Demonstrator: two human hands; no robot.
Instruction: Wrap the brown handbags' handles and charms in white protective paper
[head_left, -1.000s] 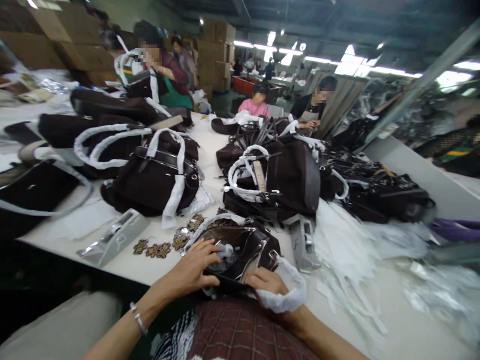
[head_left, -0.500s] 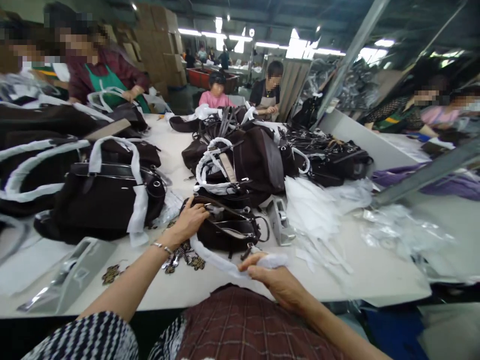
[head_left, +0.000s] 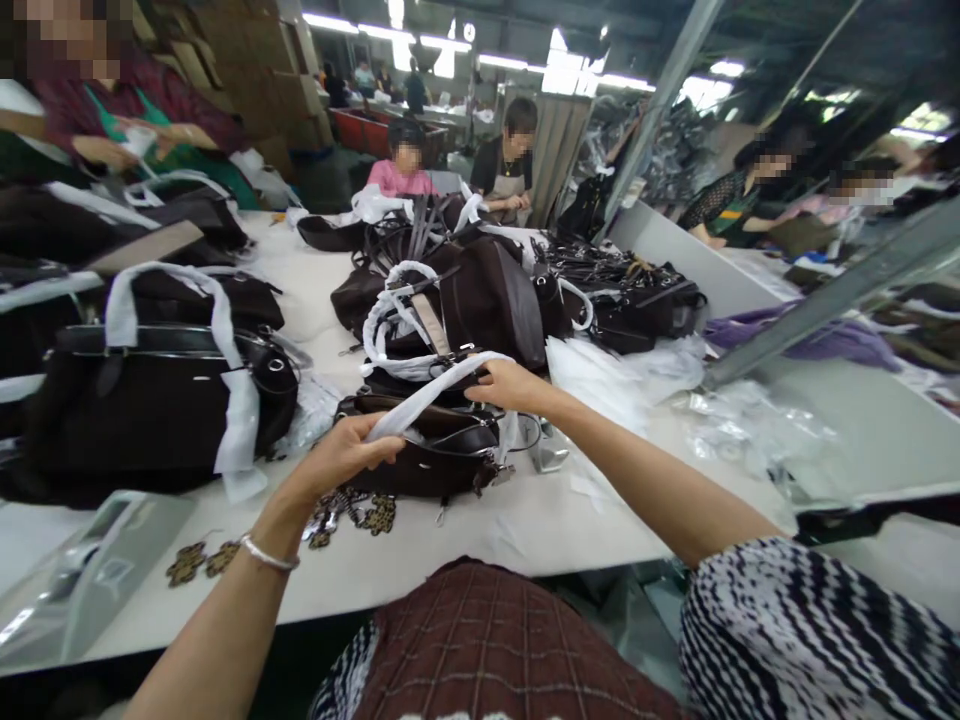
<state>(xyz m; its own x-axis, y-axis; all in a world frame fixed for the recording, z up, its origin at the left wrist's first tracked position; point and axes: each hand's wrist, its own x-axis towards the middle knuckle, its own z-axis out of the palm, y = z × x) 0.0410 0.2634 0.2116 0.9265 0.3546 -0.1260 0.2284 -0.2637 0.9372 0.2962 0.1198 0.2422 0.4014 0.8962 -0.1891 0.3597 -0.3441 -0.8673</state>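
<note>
handbag in front of the person (head_left: 420, 477), very dark brown; its wrapped handle (head_left: 431, 395), white. larger handbag at left (head_left: 150, 425), brownish black, with white handle wrapping (head_left: 217, 300). table (head_left: 517, 525), off-white; flower-shaped ornaments (head_left: 185, 563), bronze-brown with dark markings; tape dispenser (head_left: 124, 570), pale grey. person's apron (head_left: 487, 645), maroon with a grid of paler lines; sleeve (head_left: 795, 620), wavy black-and-white pattern; bracelet (head_left: 268, 556), silver. folded cloth at right (head_left: 817, 337), purple. background: co-worker's top (head_left: 382, 178), pink; bin (head_left: 352, 133), orange-red; stacked boxes (head_left: 247, 80), brown.

The wrapped handle (head_left: 435, 390) hides part of the dark bag (head_left: 412, 475).
</note>
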